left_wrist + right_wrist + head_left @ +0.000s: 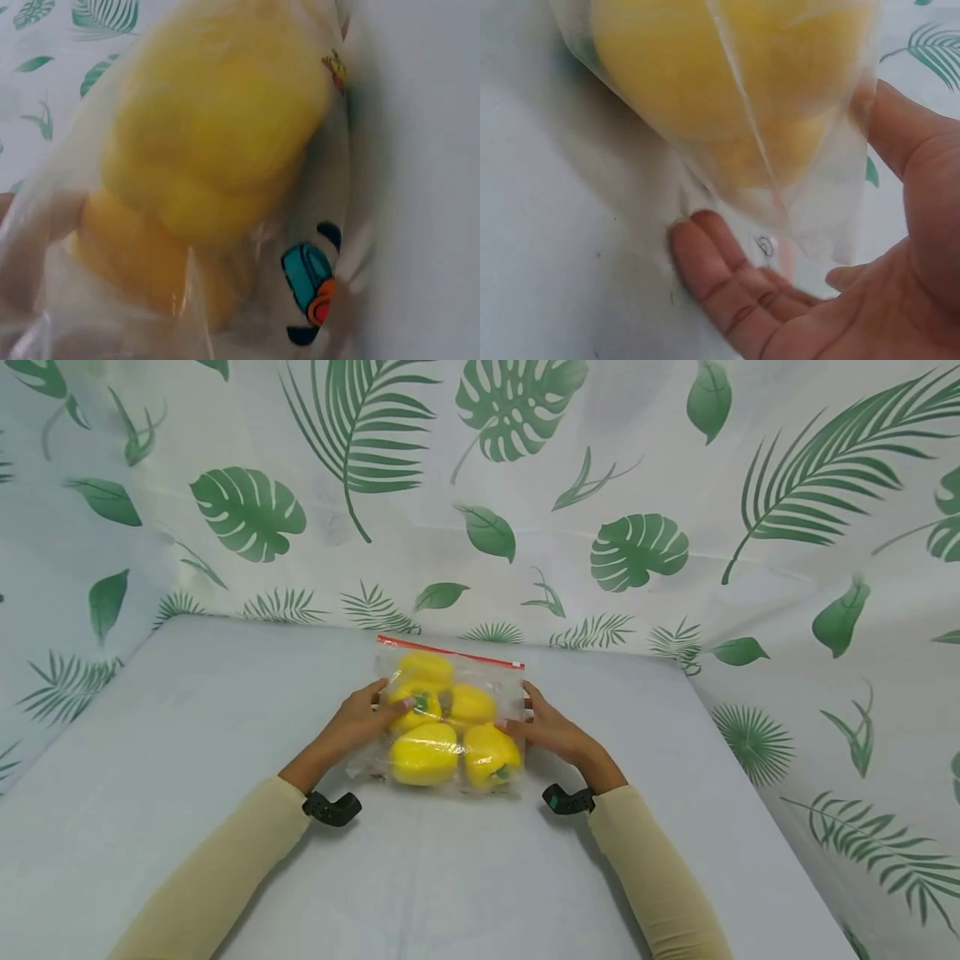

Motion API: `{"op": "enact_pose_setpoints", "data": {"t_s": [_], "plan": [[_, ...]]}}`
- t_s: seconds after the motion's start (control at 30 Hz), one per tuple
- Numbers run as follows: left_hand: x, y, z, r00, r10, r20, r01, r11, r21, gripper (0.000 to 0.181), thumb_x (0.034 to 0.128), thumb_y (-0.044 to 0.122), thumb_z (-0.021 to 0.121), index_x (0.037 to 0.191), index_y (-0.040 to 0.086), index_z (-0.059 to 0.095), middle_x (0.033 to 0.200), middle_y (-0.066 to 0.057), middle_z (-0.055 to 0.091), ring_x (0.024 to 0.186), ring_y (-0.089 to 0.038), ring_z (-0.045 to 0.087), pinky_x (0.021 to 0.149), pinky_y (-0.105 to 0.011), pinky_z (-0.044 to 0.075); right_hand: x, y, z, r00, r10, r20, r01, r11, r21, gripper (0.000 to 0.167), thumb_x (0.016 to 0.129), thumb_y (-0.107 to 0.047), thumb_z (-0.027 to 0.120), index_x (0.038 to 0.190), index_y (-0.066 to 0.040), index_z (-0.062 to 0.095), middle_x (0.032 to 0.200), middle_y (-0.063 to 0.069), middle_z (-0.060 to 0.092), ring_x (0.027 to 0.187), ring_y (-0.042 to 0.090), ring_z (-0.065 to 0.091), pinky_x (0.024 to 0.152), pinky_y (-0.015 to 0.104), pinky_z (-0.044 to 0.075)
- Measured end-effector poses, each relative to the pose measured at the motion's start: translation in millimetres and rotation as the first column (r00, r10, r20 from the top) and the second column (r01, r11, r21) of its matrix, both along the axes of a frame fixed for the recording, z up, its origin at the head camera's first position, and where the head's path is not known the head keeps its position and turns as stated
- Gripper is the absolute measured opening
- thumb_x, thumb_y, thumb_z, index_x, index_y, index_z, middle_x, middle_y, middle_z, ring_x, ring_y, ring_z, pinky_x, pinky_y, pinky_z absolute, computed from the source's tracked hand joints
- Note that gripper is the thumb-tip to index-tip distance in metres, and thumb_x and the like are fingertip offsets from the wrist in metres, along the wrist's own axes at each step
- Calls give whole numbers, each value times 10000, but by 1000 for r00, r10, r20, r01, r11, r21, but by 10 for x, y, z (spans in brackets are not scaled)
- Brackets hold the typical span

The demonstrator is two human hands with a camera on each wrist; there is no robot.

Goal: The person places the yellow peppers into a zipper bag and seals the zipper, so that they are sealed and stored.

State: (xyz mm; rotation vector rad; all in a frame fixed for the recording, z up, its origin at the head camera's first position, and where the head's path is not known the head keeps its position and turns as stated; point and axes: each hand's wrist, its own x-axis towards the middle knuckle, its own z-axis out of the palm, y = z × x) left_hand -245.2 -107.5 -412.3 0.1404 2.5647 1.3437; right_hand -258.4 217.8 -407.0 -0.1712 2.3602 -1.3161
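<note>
A clear zip bag [510, 681] with a red zip strip along its far edge lies in the middle of the table. Several yellow bell peppers [424, 754] fill it, some showing green stems. My left hand [358, 718] grips the bag's left side, thumb over the top near a stem; in the left wrist view the plastic blurs part of that hand. At the right side, the thumb of my right hand [551, 727] touches the bag. Its other fingers reach low beside the bag's corner, slightly bent and apart from the plastic in the right wrist view.
The bag rests on a pale table [450, 877]. A white curtain [555, 543] printed with green leaves hangs behind the table and along its sides. Black bands with camera mounts [333, 810] sit on both wrists, over beige sleeves [225, 868].
</note>
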Motion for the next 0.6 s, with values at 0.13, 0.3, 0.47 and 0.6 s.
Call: {"op": "enact_pose_setpoints", "data": {"t_s": [0.13, 0.3, 0.47, 0.6], "plan": [[18, 45, -3, 1000, 9, 8, -8, 999, -42, 972, 874, 701, 457, 1559, 68, 181, 1527, -215, 305, 1387, -387, 288, 1074, -572, 271, -24, -6, -18, 1000, -13, -22, 12, 998, -58, 1098, 841, -456, 699, 1553, -276, -118, 1579, 156, 119, 1358, 382, 314, 1074, 576, 267], [53, 5, 31, 999, -45, -17, 43, 995, -87, 961, 888, 730, 363, 1557, 63, 185, 1518, -213, 324, 1378, -394, 304, 1067, -581, 276, -30, -7, -16, 996, -16, -83, 14, 1000, -28, 1010, 884, -454, 656, 1553, -344, -92, 1602, 119, 82, 1270, 349, 436, 976, 516, 404], [58, -68, 95, 996, -28, -87, 20, 995, -94, 824, 949, 674, 239, 1526, 91, 316, 1507, -168, 362, 1367, -372, 331, 1073, -570, 273, -27, 25, 72, 985, 47, -167, -43, 999, 31, 751, 983, -359, 540, 1580, -263, 96, 1591, 155, 74, 1158, 359, 533, 895, 478, 472], [17, -197, 138, 981, -30, -194, 5, 992, -129, 725, 1001, 571, 249, 1414, 18, 472, 1296, -182, 533, 1163, -352, 505, 970, -526, 391, -53, 79, 189, 954, 99, -282, -76, 993, 91, 587, 1032, -241, 450, 1565, -184, 212, 1591, 178, 10, 1179, 408, 524, 919, 499, 473]]}}
